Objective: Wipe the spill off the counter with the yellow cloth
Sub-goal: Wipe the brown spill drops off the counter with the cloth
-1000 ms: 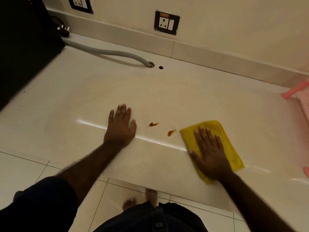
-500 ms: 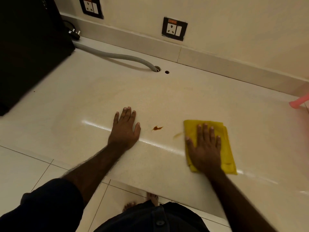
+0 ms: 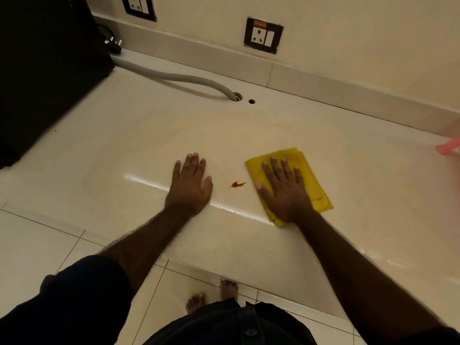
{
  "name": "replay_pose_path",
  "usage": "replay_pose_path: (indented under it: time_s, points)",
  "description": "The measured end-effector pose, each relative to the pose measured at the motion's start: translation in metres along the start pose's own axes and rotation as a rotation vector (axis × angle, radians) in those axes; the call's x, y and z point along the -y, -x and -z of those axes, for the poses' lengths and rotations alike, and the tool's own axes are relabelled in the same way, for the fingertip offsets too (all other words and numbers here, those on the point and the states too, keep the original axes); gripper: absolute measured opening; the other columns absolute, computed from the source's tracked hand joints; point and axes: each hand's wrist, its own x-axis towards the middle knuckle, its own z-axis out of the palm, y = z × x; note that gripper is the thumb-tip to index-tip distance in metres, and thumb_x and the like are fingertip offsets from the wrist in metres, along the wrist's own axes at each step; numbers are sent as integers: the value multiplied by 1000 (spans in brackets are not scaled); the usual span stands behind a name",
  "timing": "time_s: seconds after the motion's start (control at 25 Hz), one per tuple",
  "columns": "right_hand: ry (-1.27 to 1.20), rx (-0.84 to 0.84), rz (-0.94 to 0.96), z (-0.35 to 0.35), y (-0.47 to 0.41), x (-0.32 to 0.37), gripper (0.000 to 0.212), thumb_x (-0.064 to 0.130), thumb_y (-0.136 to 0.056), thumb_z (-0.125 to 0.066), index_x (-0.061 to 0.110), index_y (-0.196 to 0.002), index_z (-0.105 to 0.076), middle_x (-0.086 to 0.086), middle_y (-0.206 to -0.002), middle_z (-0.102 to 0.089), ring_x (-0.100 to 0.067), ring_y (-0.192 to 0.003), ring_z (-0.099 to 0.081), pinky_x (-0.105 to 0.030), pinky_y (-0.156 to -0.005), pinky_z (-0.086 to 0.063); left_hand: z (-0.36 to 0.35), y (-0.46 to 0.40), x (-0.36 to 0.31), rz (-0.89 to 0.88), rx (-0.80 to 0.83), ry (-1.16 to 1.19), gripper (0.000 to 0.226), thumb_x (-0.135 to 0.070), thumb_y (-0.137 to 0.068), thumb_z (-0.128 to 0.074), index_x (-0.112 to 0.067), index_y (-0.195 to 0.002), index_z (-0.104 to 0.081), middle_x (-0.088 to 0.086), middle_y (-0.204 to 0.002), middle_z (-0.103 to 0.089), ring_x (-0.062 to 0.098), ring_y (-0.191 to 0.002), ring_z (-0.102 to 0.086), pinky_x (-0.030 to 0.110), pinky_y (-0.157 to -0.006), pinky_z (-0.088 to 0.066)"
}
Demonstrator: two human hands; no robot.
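I have my right hand [image 3: 283, 192] spread flat, fingers open, on the folded yellow cloth [image 3: 311, 178] right of centre frame, left hand [image 3: 190, 188] splayed empty beside the brown spill [image 3: 237, 184]; soft, light cloth, so I'd press its middle.

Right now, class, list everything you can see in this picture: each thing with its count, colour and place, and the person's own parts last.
Counter: one, cream, under both hands.
Spill: one brown spot, between the hands.
Yellow cloth: one, under the right hand.
Hose: one, grey, running into a counter hole.
Sockets: two, black-framed, on the wall.
Appliance: one, black, far left.
Pink object: one, right edge, unclear.
Left hand: flat on counter.
Right hand: flat on cloth.
Feet: two, bare, on floor tiles.
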Motion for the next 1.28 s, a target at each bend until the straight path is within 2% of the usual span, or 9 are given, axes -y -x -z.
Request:
replay_pose_path:
  time_s: [0.08,0.2,0.28,0.36,0.56,0.76,0.88,1.08,1.28]
  points:
    - [16,-34,-47,-9,41,-12,76,72,-103,-14,37,-168,-1,6,-179,6,-21,-166,10,-57,-134,-2,-1,1,-1,-3,2,13,64,-43,-108,-29,-13,-164,-19,9,-174,-10,21,-162,0,48,-133,-1]
    - [7,-105,-276,-22,100,-21,81,73,-99,-11,32,-169,-9,2,-180,-2,-24,-167,3,-59,-133,-5,0,3,-2,-11,16,13,67,-46,-105,-23,-13,-164,-19,10,-174,-10,21,-162,0,50,-133,-3]
    - [14,-147,-372,-33,124,-5,82,71,-100,-13,26,-169,-13,-4,-180,-4,-30,-167,-1,-63,-131,-9,0,3,-1,-6,13,1,66,-45,-106,-24,-13,-164,-19,10,-174,-10,21,-162,0,50,-133,-4]
    - [11,-157,-381,-45,128,24,83,70,-102,-13,22,-170,-9,-9,-179,-1,-34,-166,2,-66,-131,-8,0,2,-2,-2,12,3,64,-43,-108,-28,-13,-164,-18,9,-175,-9,21,-162,0,50,-133,-3]
    - [25,-176,-219,-58,90,67,81,69,-104,-18,23,-170,-4,-9,-180,0,-35,-166,2,-64,-132,-4,0,1,-4,-15,-15,3,68,-45,-104,-25,-12,-163,-22,11,-174,-13,22,-162,-4,50,-133,-5]
    - [-9,-231,-431,-27,36,-1,77,62,-104,-26,19,-167,-25,-11,-177,-20,-36,-165,-14,-65,-129,-13,-4,3,-3,-9,-36,9,69,-48,-103,-22,-13,-163,-24,9,-174,-15,21,-162,-5,50,-133,-7]
    - [-73,-168,-472,-2,-25,-24,76,60,-106,-25,17,-168,-20,-12,-178,-14,-38,-165,-8,-67,-129,-8,-4,0,-2,-13,-48,-1,69,-49,-103,-21,-13,-162,-25,9,-173,-16,21,-162,-7,51,-132,-9]
    - [-56,-65,-268,16,-109,-1,77,63,-107,-22,20,-169,-10,-9,-180,-4,-36,-166,2,-66,-131,1,-2,-1,0,12,7,-1,70,-51,-103,-19,-16,-164,-18,6,-175,-8,18,-162,1,50,-133,-6]
    - [-2,11,48,8,-113,33,76,69,-105,-16,30,-169,-3,-2,-180,3,-30,-166,7,-61,-132,5,0,-1,1,9,1,18,69,-48,-103,-24,-15,-163,-22,7,-174,-12,19,-162,-2,50,-133,-5]
